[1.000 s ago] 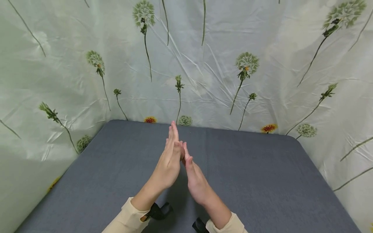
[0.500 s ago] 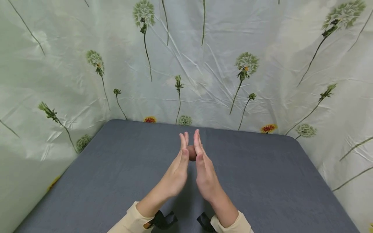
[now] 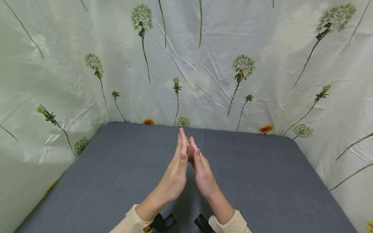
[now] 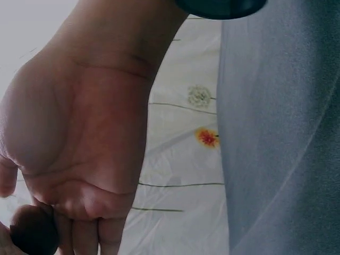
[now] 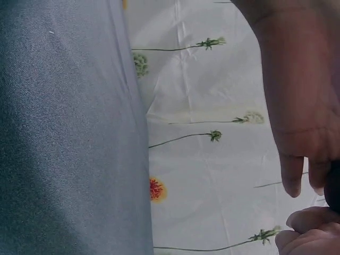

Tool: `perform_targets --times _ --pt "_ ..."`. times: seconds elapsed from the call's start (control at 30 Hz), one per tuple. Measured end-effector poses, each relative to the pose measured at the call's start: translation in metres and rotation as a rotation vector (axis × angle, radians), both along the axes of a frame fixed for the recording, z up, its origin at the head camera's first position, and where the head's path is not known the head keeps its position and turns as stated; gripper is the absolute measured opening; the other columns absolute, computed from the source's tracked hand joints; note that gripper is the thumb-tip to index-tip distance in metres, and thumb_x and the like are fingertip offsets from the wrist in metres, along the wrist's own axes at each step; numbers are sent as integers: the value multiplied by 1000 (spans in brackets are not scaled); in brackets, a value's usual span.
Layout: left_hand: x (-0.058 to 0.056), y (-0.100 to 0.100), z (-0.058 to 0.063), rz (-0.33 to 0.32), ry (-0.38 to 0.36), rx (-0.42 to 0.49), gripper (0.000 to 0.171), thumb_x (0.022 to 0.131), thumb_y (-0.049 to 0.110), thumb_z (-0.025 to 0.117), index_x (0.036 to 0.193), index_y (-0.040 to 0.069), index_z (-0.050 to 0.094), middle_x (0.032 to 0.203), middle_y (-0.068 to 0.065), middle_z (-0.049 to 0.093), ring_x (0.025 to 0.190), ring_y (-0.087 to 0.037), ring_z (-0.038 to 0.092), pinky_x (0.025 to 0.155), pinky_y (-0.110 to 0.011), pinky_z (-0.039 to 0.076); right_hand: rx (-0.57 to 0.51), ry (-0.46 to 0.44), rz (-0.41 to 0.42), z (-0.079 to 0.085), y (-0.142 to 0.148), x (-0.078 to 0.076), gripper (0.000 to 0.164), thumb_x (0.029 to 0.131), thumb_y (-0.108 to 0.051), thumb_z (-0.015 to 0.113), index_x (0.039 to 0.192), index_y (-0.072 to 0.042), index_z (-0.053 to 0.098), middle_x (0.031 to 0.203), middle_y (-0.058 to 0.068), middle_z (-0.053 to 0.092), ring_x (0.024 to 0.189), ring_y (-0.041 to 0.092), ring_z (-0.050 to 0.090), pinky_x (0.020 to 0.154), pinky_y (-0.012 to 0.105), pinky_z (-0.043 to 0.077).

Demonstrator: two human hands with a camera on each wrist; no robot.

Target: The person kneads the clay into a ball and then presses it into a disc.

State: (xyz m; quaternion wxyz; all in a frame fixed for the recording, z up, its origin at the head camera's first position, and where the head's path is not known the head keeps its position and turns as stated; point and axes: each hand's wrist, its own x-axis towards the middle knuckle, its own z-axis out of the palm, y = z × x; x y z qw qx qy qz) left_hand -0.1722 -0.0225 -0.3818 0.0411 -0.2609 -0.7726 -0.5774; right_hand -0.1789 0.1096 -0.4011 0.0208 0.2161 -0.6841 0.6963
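Observation:
A small brown ball (image 3: pixel 190 153) sits between the fingers of my two hands, above the table. My left hand (image 3: pixel 172 179) is on its left, fingers straight and pointing forward, the tips farther ahead than those of the right. Facing it, my right hand (image 3: pixel 205 179) has its fingers nearly straight along the ball's other side. Toward the wrists the palms stand apart. In the left wrist view the ball (image 4: pixel 36 231) looks dark and lies at the base of the fingers. Only the dark edge of the ball (image 5: pixel 334 186) shows in the right wrist view.
A table with a dark grey cloth cover (image 3: pixel 256 174) spreads beneath the hands. Behind it and at both sides hangs a pale curtain (image 3: pixel 209 81) printed with dandelions. Black straps (image 3: pixel 164 223) circle the wrists near the cream sleeves (image 3: pixel 132 220).
The hands slide against each other with the ball between them: the right hand came forward and then drew back, while the left drew back and then moved forward.

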Motion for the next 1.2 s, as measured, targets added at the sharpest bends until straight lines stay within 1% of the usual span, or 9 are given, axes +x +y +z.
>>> perform_targets --times 0.17,0.3,0.43,0.57,0.67,0.87,1.03,1.13,1.2 --pt "-5 2 -8 -9 -36 15 61 118 49 9 172 29 -13 180 10 -14 168 -17 -12 134 -64 1 7 -35 -64 -3 1 -1 62 121 -36 26 171 -1 16 181 12 12 169 31 6 132 51 15" --pt "-9 1 -16 -3 -74 38 57 120 43 11 172 29 -8 180 10 -8 169 -16 -5 135 -62 3 -25 -84 -64 -7 1 -3 62 120 -35 32 171 -2 18 181 10 13 169 31 7 132 58 14" --pt "-12 -1 -20 -7 -89 48 57 120 39 12 173 23 -1 181 7 -2 169 -19 0 135 -61 7 -40 -114 -60 -10 2 -6 62 120 -36 34 171 -4 21 181 8 15 168 29 11 132 59 16" --pt "-14 -5 -21 -23 -124 47 57 120 40 12 173 21 2 181 7 1 169 -18 3 135 -60 8 11 -110 -86 -11 11 -8 60 119 -36 37 171 -7 25 176 5 32 166 20 24 132 50 21" --pt "-14 -9 -22 -20 -148 45 58 120 42 12 173 20 4 181 7 3 169 -19 4 135 -60 9 120 -107 -69 -13 25 -10 58 119 -32 41 170 -8 27 171 6 42 162 19 34 130 47 26" --pt "-15 -17 -27 -5 -171 28 60 120 43 11 173 17 6 181 5 4 169 -20 5 135 -59 9 474 -117 79 -27 64 -12 62 118 -33 43 169 -2 26 170 20 40 155 37 45 123 50 41" --pt "-12 -25 -29 2 -129 23 58 120 39 10 173 16 7 181 4 6 169 -21 7 135 -56 10 776 -100 21 -35 95 -11 65 117 -37 46 166 2 31 156 26 57 143 39 58 116 55 47" --pt "-9 -31 -29 4 -84 23 55 121 34 10 173 18 8 181 3 7 169 -22 8 135 -37 11 898 -125 -12 -33 111 -9 66 116 -37 49 167 2 31 156 26 57 146 42 55 119 60 44" --pt "-7 -34 -29 0 -65 15 55 121 33 10 174 18 8 181 4 8 169 -22 8 131 -20 9 946 -150 -15 -32 120 -8 66 116 -35 50 167 3 29 163 29 48 152 46 47 124 63 36"
